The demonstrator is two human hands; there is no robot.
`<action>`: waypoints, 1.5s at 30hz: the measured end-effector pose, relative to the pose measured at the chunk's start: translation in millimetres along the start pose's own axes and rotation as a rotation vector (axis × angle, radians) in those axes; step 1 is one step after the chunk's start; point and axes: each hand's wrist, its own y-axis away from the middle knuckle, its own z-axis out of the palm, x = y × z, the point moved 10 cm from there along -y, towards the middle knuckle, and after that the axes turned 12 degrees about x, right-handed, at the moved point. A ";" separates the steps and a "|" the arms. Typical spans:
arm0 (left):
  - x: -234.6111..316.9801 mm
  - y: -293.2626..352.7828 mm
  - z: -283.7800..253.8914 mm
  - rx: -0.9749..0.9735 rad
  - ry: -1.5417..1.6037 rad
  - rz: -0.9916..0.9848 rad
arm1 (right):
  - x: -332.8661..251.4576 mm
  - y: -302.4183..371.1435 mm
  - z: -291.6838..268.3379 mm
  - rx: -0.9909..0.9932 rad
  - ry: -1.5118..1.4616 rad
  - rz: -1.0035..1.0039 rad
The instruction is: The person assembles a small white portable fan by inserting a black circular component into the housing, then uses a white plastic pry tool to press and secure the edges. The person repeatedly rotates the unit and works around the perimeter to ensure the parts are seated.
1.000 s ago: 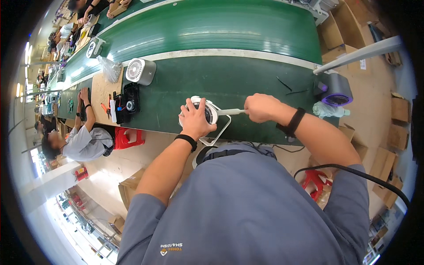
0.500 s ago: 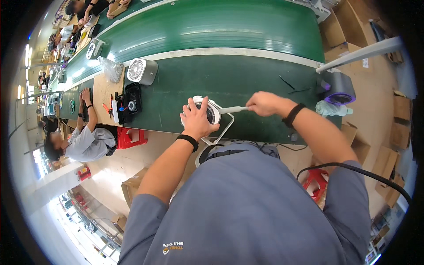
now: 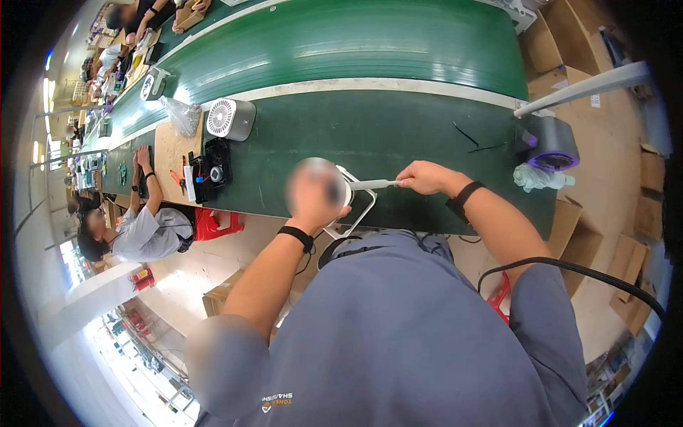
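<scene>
On the near edge of the green bench stands a round white housing [image 3: 348, 192] with a white frame-like stand [image 3: 370, 205] at its right side. My left hand [image 3: 313, 196] lies over the housing and grips it, its thumb at the lower edge; blur hides the other fingers and most of the housing's face. A pale grey rod [image 3: 373, 184] runs from the housing to the right. My right hand [image 3: 425, 178] is closed on the rod's thin outer end. How the rod meets the housing cannot be made out.
Left of my hands are a grey-white fan unit [image 3: 231, 119], a black open casing [image 3: 213, 171], orange-handled pliers [image 3: 178, 181] and a clear plastic bag [image 3: 182, 116]. A dark cylindrical unit with a purple ring [image 3: 553, 158] stands right. Beyond runs a green conveyor [image 3: 370, 50]; a co-worker [image 3: 146, 231] sits left.
The whole view has shifted slightly. Both hands keep nearly the same places on the housing and the rod, and my left hand is now blurred.
</scene>
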 end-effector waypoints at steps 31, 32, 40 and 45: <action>56.0 12.3 -56.8 0.156 0.185 0.117 | -102.9 68.2 -33.3 0.494 -0.148 -0.037; 57.3 14.9 -56.3 0.196 0.171 0.110 | -102.0 69.7 -30.7 0.539 -0.101 0.015; 56.7 20.7 -56.7 0.194 0.209 0.107 | -99.8 65.8 -23.5 0.455 -0.213 0.040; 63.7 8.7 -114.0 0.190 0.348 0.227 | -47.3 55.5 -35.7 0.340 -0.988 0.227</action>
